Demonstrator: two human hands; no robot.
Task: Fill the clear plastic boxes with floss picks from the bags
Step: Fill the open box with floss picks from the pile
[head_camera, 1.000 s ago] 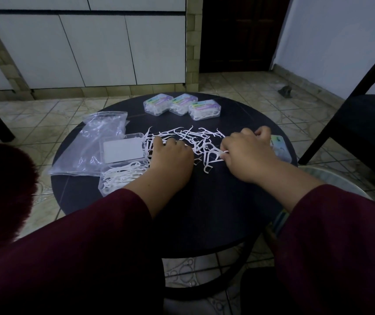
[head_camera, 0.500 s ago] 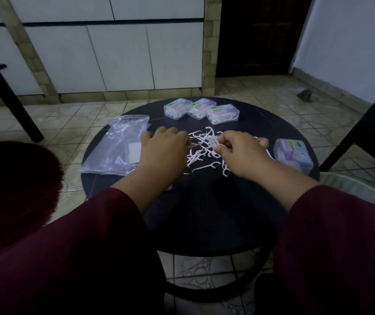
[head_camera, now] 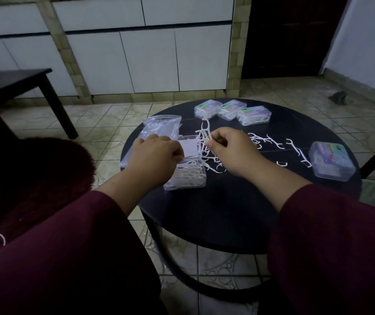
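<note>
The right hand (head_camera: 225,151) pinched a cluster of floss picks (head_camera: 204,135), long axes roughly upright, just right of the open box (head_camera: 185,176), which the left hand's (head_camera: 157,158) curled fingers steadied.

Open box (head_camera: 185,176) left; closed boxes (head_camera: 232,110) behind.

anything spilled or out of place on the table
Yes: loose floss picks lie scattered on the table, outside the open box. The right hand pinches a bunch.
</note>
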